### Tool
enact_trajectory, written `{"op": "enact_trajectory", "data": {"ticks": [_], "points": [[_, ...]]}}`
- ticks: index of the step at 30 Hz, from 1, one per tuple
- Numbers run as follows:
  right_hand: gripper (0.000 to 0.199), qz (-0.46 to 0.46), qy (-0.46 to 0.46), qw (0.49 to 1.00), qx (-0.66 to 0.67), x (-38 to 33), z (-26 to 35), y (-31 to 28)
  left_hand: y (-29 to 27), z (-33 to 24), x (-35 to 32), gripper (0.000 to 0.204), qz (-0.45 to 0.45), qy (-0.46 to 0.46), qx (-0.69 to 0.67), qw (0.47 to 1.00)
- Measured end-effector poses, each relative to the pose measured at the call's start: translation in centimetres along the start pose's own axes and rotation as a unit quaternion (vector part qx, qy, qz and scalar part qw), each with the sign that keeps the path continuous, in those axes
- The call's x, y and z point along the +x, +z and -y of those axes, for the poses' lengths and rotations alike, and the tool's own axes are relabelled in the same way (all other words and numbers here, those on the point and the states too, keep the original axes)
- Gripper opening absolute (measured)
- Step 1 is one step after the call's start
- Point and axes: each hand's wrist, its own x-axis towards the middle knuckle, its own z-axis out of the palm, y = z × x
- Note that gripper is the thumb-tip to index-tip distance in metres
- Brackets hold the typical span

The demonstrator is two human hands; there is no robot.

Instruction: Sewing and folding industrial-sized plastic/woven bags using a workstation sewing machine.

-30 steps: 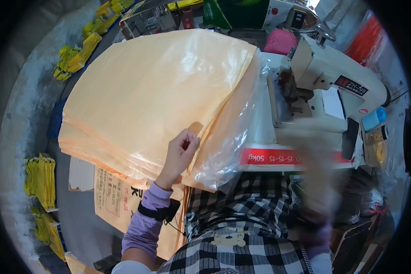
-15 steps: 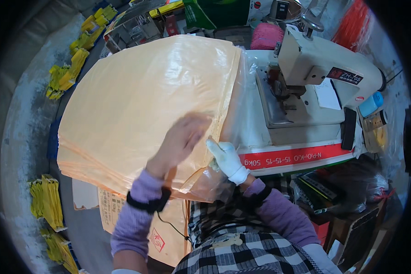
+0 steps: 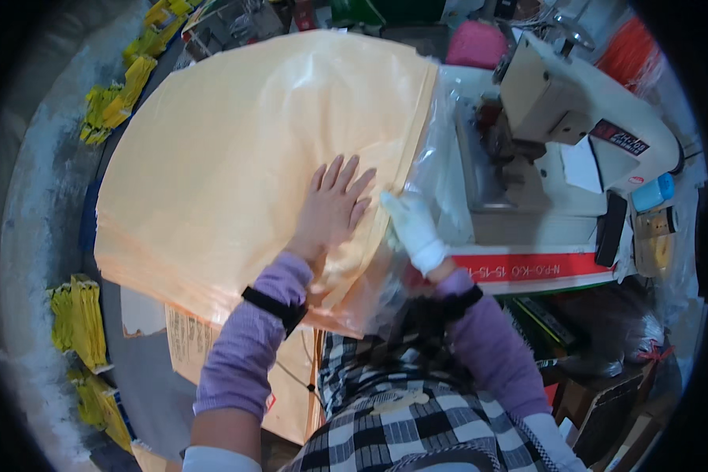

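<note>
A stack of large, glossy tan sacks [image 3: 236, 141] lies across the table in front of me. Bare and with its fingers spread, my left hand [image 3: 333, 203] rests flat on the top sack, close to its right edge. My right hand [image 3: 413, 226], in a white glove, pinches the folded right edge [image 3: 417, 130] of that sack between thumb and fingers. Thin clear plastic film [image 3: 440, 134] sticks out beyond this edge. Wrinkles run through the sack below my left hand, towards its near right corner.
A cream industrial sewing machine [image 3: 558, 86] stands right of the sacks, a black oblong object [image 3: 611, 228] beside it. Pink cord [image 3: 477, 45] and red strands [image 3: 629, 59] lie behind. Yellow bundles [image 3: 79, 322] line the left side. Printed tan sacks [image 3: 193, 350] hang below the stack.
My left hand, blurred earlier, has come down flat on the sack with fingers spread. My right hand still grips the edge. The view has shifted slightly.
</note>
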Motion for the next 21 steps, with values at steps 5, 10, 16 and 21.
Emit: {"op": "enact_trajectory", "data": {"ticks": [5, 10, 16, 21], "points": [[0.043, -0.009, 0.222, 0.960, 0.169, -3.0, 5.5, 1.2, -0.2, 0.4, -0.3, 0.046, -0.032, -0.029, -0.053, 0.998], [0.026, 0.158, -0.210, 0.948, -0.178, -8.2, 4.9, 2.4, -2.7, 0.7, -1.0, 0.034, -0.113, -0.045, -0.275, 0.954], [0.037, 0.241, 0.241, 0.917, 0.209, -7.7, 8.1, 1.0, -11.8, -2.5, -10.3, 0.030, -0.072, 0.016, -0.363, 0.929], [0.039, 0.198, 0.238, 0.896, 0.319, -4.6, 9.7, 0.9, -13.9, -1.4, -13.5, 0.028, -0.106, -0.017, -0.119, 0.987]]}}
